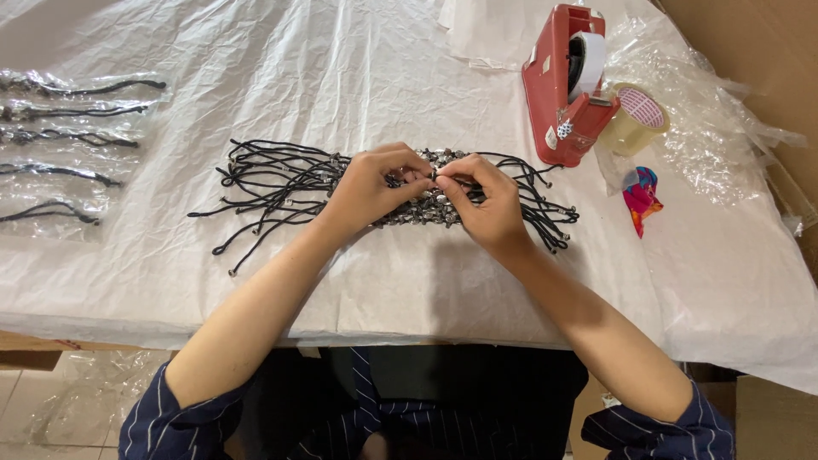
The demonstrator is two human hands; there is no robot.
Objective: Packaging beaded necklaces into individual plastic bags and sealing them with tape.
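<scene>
One wide white plastic sheet (pixel 358 77) covers the table, keeping the work clean. At its centre lies a bundle of black cord bracelets (pixel 281 183) with metal beads, cords fanned outward. The left hand (pixel 368 189) and right hand (pixel 481 200) meet over the beaded middle, fingertips pinching one bracelet to single it out. Bagged bracelets (pixel 68 136) lie left; a red tape dispenser (pixel 567 81) stands right.

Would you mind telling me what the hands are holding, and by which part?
Both hands, left hand and right hand, pinch one beaded cord bracelet at its beaded middle, above the pile of bracelets.
</scene>
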